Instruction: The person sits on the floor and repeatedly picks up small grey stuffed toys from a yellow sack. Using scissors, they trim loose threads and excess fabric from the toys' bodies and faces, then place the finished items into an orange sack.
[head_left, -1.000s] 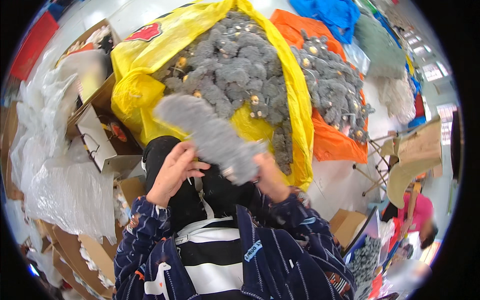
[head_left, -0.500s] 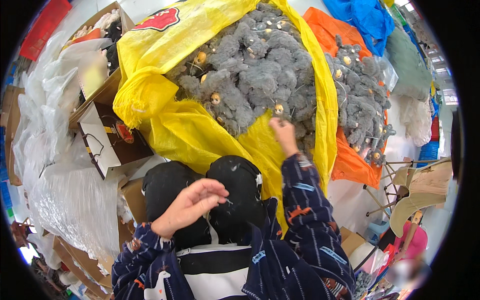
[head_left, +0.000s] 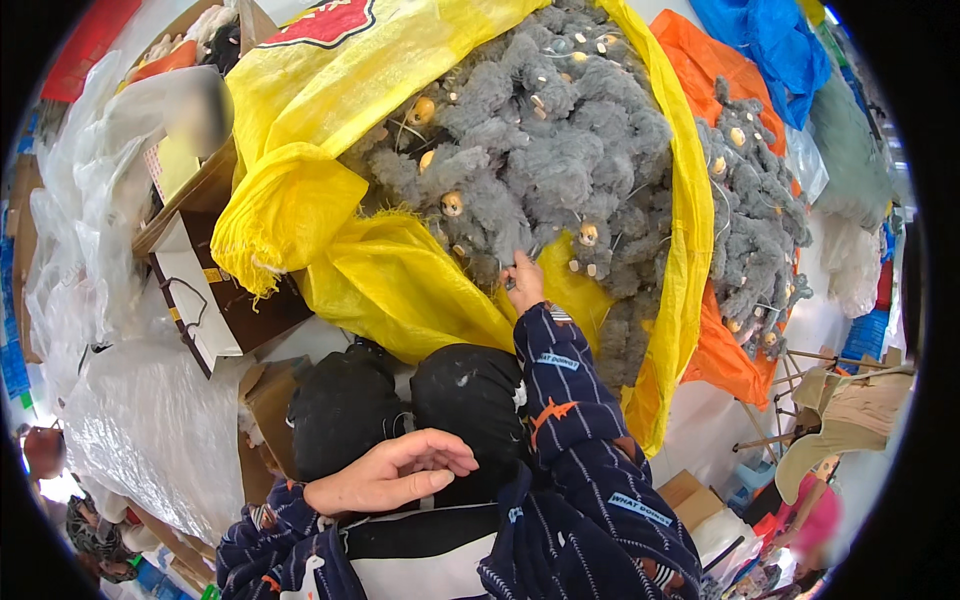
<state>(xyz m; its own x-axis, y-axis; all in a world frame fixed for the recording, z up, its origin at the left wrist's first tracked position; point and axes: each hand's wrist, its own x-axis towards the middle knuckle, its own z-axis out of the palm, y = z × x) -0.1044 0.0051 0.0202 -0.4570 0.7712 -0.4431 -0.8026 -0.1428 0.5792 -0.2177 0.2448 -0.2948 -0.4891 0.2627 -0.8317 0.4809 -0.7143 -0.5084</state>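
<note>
Over my lap, my left hand is open, with its fingers slightly curled and nothing seen in them. My right hand reaches forward to the near edge of a pile of fluffy grey plush toys. Its fingers are closed on the fur of one grey plush toy there. A small dark bit shows by the fingers, too small to name. Several toys have round tan faces and white cords. The pile lies in a wide-mouthed yellow woven sack in front of my knees.
To the right, an orange sack holds more grey plush toys, near a folding stool. On the left are a brown-and-white box, clear plastic sheeting and cardboard boxes. A blue bag lies at the far right.
My right hand has moved left and slightly nearer, from beside one tan-faced toy to the pile's front edge. The left hand has dropped slightly toward me. The whole view has shifted a little.
</note>
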